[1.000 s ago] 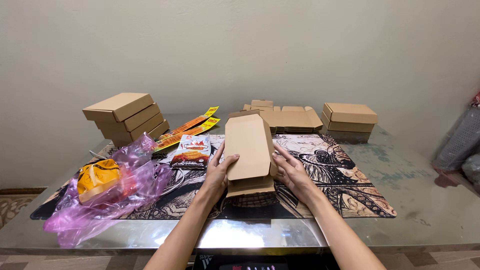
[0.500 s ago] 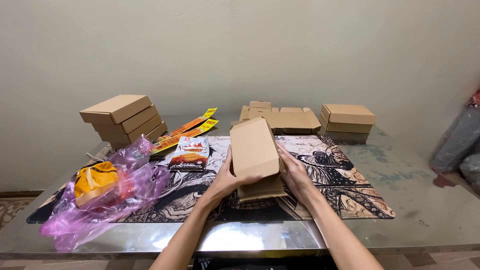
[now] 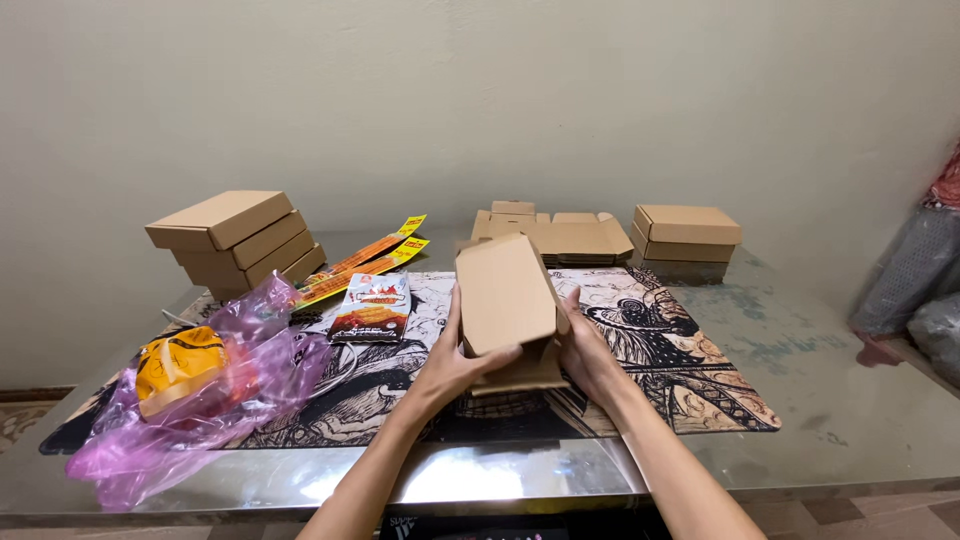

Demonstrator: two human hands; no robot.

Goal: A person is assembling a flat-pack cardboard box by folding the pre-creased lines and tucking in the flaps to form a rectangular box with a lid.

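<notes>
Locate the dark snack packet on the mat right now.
In the head view, the dark snack packet lies flat on the printed mat, left of the hand-held cardboard box, beside the pink plastic bag.

The glossy bench [image 3: 850,420] is covered by a printed mat [image 3: 690,370]; stacked cardboard boxes [image 3: 235,240], flattened box blanks [image 3: 560,235], a pink plastic bag [image 3: 200,400] and snack packets [image 3: 372,305] are laid on it.

- To my left on the worktop [image 3: 830,420] sits a stack of shut boxes [image 3: 232,240].
- Nearer me lies a pink bag [image 3: 190,400] with an orange packet [image 3: 180,362] inside.
- Two yellow strips [image 3: 370,256] lie beside a dark sachet [image 3: 372,306].
- A printed mat [image 3: 690,370] covers the middle.
- At the back lie flat cartons [image 3: 560,235] and two stacked boxes [image 3: 688,238].
</notes>
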